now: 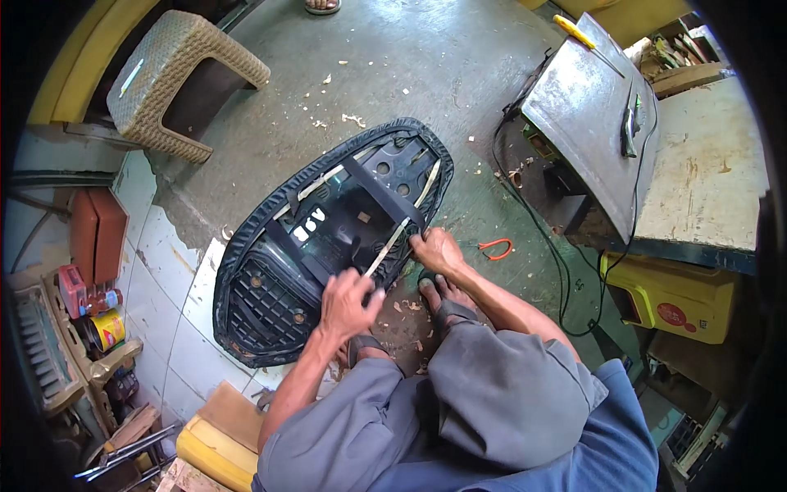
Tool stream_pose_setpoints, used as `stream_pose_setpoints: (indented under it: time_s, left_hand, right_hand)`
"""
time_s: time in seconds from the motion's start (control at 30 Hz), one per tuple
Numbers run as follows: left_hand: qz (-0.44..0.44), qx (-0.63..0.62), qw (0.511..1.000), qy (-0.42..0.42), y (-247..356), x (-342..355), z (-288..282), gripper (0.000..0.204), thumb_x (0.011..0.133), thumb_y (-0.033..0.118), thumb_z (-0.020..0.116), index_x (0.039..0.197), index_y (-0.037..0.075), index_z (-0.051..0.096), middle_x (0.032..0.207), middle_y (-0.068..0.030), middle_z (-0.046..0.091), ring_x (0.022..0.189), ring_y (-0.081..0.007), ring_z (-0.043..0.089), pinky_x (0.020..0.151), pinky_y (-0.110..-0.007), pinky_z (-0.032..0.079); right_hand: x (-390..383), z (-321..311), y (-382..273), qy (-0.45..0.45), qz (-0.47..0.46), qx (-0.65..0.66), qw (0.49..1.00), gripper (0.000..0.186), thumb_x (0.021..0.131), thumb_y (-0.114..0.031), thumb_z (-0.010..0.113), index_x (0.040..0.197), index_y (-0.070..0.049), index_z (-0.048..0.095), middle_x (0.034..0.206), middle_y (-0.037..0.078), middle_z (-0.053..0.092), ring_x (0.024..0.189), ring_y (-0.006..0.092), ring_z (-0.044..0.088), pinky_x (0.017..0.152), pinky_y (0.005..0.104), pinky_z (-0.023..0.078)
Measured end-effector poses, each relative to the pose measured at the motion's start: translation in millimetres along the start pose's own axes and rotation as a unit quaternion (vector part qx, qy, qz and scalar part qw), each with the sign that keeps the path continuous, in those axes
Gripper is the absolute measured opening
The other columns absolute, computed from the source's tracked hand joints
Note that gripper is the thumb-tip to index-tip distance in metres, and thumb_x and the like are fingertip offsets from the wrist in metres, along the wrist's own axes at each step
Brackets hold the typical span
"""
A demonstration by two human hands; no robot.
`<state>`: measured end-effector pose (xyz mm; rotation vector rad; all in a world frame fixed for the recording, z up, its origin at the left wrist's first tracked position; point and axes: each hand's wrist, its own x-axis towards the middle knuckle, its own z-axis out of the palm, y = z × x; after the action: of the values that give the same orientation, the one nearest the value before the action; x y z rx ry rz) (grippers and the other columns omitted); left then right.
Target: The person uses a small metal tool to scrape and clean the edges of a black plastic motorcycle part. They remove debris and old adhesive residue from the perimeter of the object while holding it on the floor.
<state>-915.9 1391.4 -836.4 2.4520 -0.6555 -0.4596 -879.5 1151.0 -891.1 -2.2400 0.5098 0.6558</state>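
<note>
An upturned motorcycle seat (pixel 254 287) lies on the floor before me, its black plastic base showing black straps, pale strips and white lettering, its dark cover gathered round the rim. My left hand (pixel 348 307) is over the near lower part of the base beside a pale strip, fingers apart and slightly bent. My right hand (pixel 436 250) has its fingers curled onto the seat's right edge, near where a black strap meets it; what exactly they hold is hidden. An orange-handled tool or loop (pixel 498 246) lies on the floor to the right of my right hand.
A woven stool (pixel 176 57) stands upper left; someone's sandaled foot (pixel 322 6) shows at top. At right are a metal-topped machine (pixel 574 98) with cables, a screwdriver (pixel 574 31), and a yellow bin (pixel 680 295). Boxes, containers (pixel 106 328) and wood pieces crowd the left, with debris about.
</note>
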Motion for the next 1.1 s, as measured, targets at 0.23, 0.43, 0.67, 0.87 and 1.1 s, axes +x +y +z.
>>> stream_pose_setpoints:
  time_s: [0.23, 0.43, 0.67, 0.87, 1.1]
  left_hand:
    - [0.025, 0.119, 0.991, 0.058, -6.6, 78.6, 27.7, 0.044, 0.097, 0.032, 0.051, 0.14, 0.024, 0.056, 0.155, -0.019, 0.036, 0.148, -0.0372, 0.024, 0.12, -0.056, 0.015]
    - [-0.008, 0.132, 0.985, 0.108, -16.1, 72.2, 33.3, 0.04, 0.098, 0.033, 0.05, 0.133, 0.021, 0.062, 0.155, -0.0131, 0.039, 0.147, -0.0366, 0.028, 0.119, -0.059, 0.013]
    - [-0.002, 0.148, 0.985, 0.088, -9.1, 68.0, 53.1, 0.043, 0.095, 0.034, 0.056, 0.136, 0.021, 0.059, 0.163, -0.0122, 0.025, 0.151, -0.0388, 0.016, 0.119, -0.062, 0.011]
    - [0.002, 0.124, 0.988, 0.096, -1.5, 64.5, 51.5, 0.048, 0.094, 0.041, 0.058, 0.136, 0.017, 0.059, 0.163, -0.017, 0.021, 0.151, -0.0407, 0.013, 0.119, -0.064, 0.007]
    - [-0.003, 0.074, 0.994, 0.08, 6.9, 63.2, 37.2, 0.059, 0.09, 0.045, 0.064, 0.138, 0.012, 0.056, 0.161, -0.0211, 0.022, 0.15, -0.0434, 0.016, 0.119, -0.064, 0.007]
  right_hand:
    - [-30.6, -13.8, -5.5, -0.009, -0.05, 0.055, 0.997, 0.05, 0.085, -0.039, 0.055, 0.081, 0.009, 0.067, 0.083, 0.035, 0.064, 0.079, 0.0464, 0.066, 0.077, 0.0534, 0.05]
    - [-60.0, -25.7, -2.5, -0.058, -0.006, 0.079, 0.995, 0.052, 0.088, -0.044, 0.055, 0.08, 0.006, 0.066, 0.079, 0.029, 0.065, 0.076, 0.039, 0.065, 0.073, 0.0484, 0.049]
    - [-35.3, -29.3, 10.6, -0.112, 0.051, 0.084, 0.989, 0.058, 0.089, -0.057, 0.061, 0.093, 0.0, 0.07, 0.081, 0.016, 0.069, 0.076, 0.0261, 0.065, 0.072, 0.0422, 0.05]
    - [12.3, -57.5, 7.5, 0.036, 0.051, 0.088, 0.994, 0.063, 0.085, -0.063, 0.062, 0.084, 0.0, 0.071, 0.074, 0.014, 0.07, 0.073, 0.0262, 0.069, 0.07, 0.0405, 0.052]
    - [64.0, -72.8, 21.1, -0.073, 0.026, -0.054, 0.996, 0.065, 0.084, -0.063, 0.062, 0.082, 0.001, 0.074, 0.079, 0.019, 0.072, 0.079, 0.0314, 0.072, 0.075, 0.0442, 0.053]
